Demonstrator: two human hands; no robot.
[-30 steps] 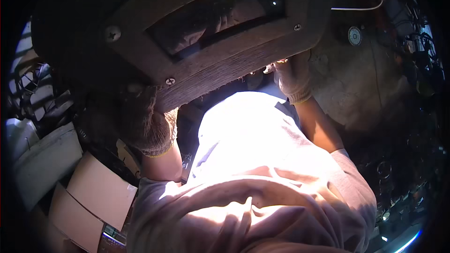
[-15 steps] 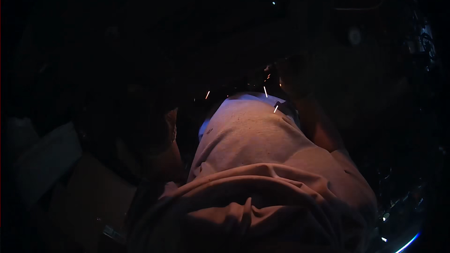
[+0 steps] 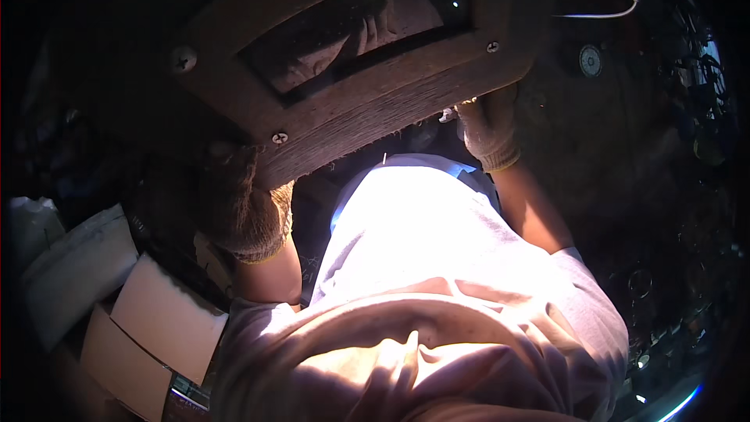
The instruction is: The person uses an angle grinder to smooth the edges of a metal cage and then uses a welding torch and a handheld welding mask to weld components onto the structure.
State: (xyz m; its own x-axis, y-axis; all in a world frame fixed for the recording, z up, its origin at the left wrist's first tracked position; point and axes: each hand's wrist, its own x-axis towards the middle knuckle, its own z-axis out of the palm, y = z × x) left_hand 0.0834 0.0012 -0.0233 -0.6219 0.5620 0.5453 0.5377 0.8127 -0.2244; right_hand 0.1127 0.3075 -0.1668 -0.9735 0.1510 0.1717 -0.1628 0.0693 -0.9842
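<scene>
A brown welding shield (image 3: 367, 94) with a dark rectangular window hangs tilted across the upper middle, screws at its corners. My left hand (image 3: 248, 215), in a knitted work glove, is closed at the shield's lower left edge; its fingertips are lost in shadow. My right hand (image 3: 488, 137), also gloved, reaches up behind the shield's lower right edge. Its fingers look curled, but the shield covers most of them and whatever they hold. A small bright spot shows beside these fingers. Strong light whitens the front of my shirt (image 3: 422, 211).
Pale curved pieces (image 3: 168, 316) lie stacked at the lower left. A light-coloured cable (image 3: 617, 12) curves down at the upper right. A round perforated disc (image 3: 590, 61) sits on the dark ground at right. Dim clutter runs along the right rim.
The scene has gone from nearly dark with flying sparks to brightly lit, bringing out the shield, gloves and shirt. Most spark streaks are gone. Both arms stay in about the same place.
</scene>
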